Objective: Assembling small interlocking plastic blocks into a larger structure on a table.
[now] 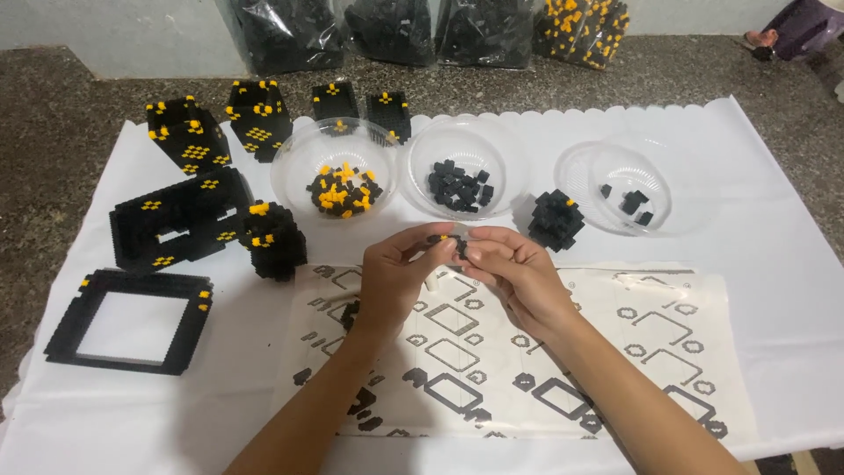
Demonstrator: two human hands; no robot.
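Broadly, largest first:
Tabletop [53, 132]: speckled stone, covered by a white sheet [774, 264].
Instruction sheet [615, 352]: laid flat beneath both hands.
Left hand [396, 281]: grip narrow, pinched on the small brick piece [450, 243].
Right hand [514, 273]: fingertips closed on the same piece from the other side.
Piece: held between both thumbs, equally near each hand, long axis unclear.

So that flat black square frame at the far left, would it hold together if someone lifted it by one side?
The square frame looks built from many tiny bricks, so it would probably feel stiff yet light. Its walls are thin around a wide open middle, so lifting by one side might make it flex or snap apart. It lies flat on the white paper, so it seems unlikely to tip.
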